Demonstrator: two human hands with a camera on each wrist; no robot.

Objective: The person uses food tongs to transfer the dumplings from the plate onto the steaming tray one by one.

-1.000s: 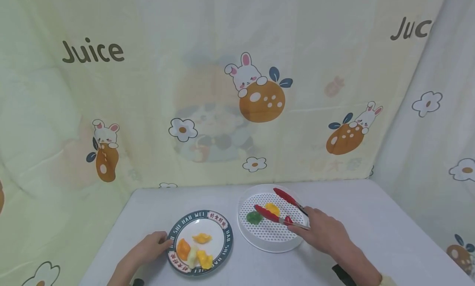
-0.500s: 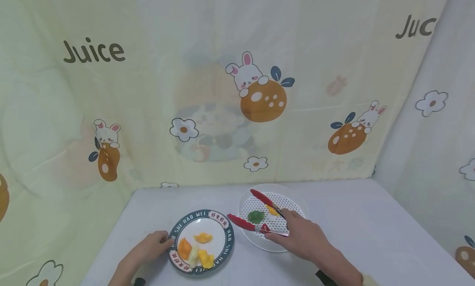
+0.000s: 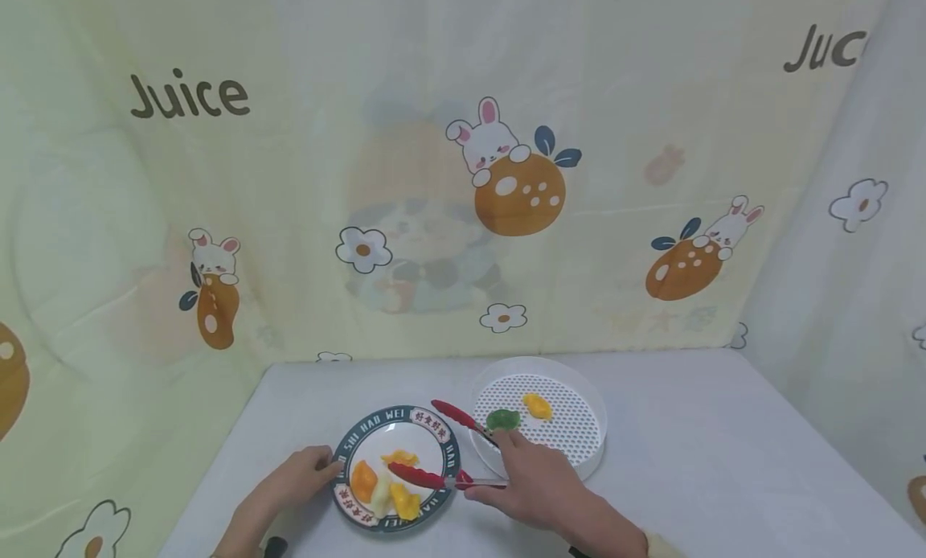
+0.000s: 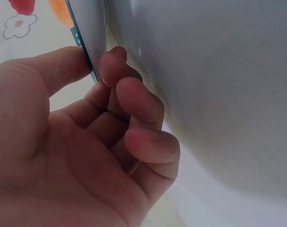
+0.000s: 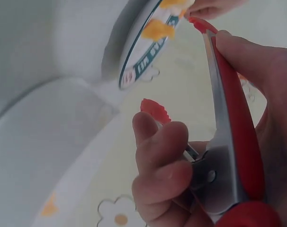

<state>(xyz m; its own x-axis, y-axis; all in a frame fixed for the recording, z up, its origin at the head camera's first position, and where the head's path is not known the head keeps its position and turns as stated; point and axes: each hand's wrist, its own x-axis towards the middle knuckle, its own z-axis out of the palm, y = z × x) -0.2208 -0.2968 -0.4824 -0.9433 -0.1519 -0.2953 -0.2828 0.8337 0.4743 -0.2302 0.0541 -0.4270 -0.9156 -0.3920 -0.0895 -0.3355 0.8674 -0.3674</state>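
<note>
My left hand [image 3: 300,479] pinches the left rim of a white plate [image 3: 383,441] with a dark teal lettered border; the thumb is on top and fingertips are under the rim in the left wrist view. On the plate lie an orange dumpling [image 3: 363,482], a pale one [image 3: 380,498] and two yellow ones, one yellow dumpling [image 3: 405,502] nearest me. My right hand [image 3: 538,482] grips metal tongs with red tips [image 3: 418,475]. The tong arms are spread with nothing between them, one tip over the plate, the other beyond its right rim.
Right of the plate stands a round white steamer tray [image 3: 589,461] with a perforated base. A green dumpling [image 3: 502,420] and a yellow dumpling [image 3: 538,406] lie in it. A printed curtain [image 3: 304,180] hangs behind the white table [image 3: 673,445].
My right hand has carried the spread tongs leftward from over the steamer tray to the plate. The left hand stays at the plate's rim. The dumplings have not been moved.
</note>
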